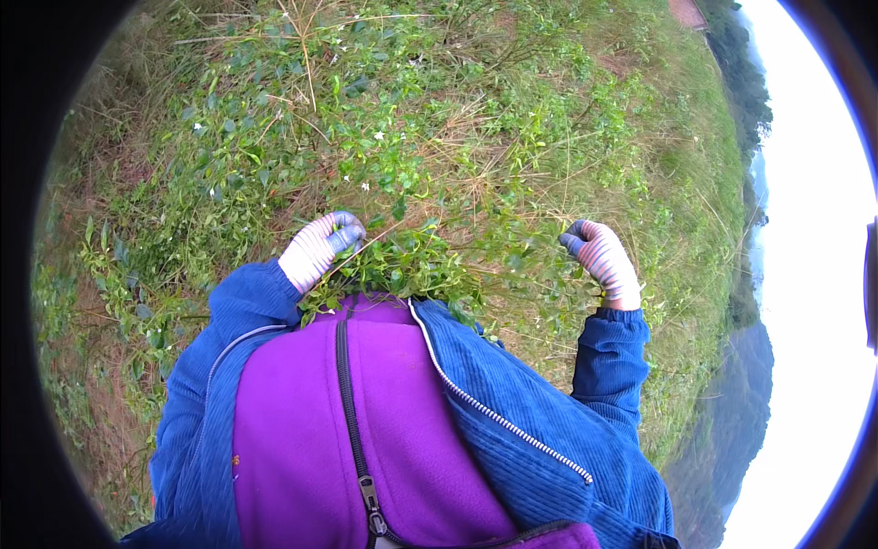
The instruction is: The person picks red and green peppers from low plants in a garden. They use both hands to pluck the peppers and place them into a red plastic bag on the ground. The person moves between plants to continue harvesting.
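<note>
My left hand [320,249], in a striped knit glove with grey-blue fingertips, is closed in a pinch among green leaves. A thin dry twig [368,245] runs beside its fingertips, and whatever they hold is hidden. My right hand [604,260] wears a matching glove and is held out to the right at about the same height. Its thumb and fingers are pressed together near thin stems; what is between them is too small to tell. Between the hands, a low leafy plant [416,261] reaches up to my purple top.
More bushy plants [389,156] with small white flowers grow ahead, mixed with dry stalks and grass [466,128]. A grassy slope [695,174] rises at the right, with dark hills [732,412] and bright sky beyond. My open blue corduroy jacket [540,412] hangs close to the branches.
</note>
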{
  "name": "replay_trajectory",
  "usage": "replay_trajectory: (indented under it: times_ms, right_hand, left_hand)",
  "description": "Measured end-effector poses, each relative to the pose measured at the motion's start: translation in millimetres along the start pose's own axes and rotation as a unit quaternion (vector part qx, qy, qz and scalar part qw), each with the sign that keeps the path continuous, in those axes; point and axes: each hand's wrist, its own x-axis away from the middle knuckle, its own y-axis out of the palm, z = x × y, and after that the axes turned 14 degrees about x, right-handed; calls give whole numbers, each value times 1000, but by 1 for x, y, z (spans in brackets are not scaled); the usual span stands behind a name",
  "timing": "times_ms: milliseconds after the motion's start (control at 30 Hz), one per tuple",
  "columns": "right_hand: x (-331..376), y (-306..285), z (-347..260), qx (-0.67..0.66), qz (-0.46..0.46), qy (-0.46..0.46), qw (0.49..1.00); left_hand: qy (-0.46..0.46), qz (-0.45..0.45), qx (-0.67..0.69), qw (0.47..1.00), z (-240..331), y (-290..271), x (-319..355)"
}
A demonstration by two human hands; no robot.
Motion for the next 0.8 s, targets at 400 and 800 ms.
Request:
replay_trajectory:
  times_ms: [400,800]
  right_hand:
    - [-9,24,2,-302,-22,-42,952]
    - [0,-12,-42,-778,141,-38,611]
  left_hand:
    - [21,-1,-38,999,3,0,2]
    - [54,-25,-99,993,8,1,4]
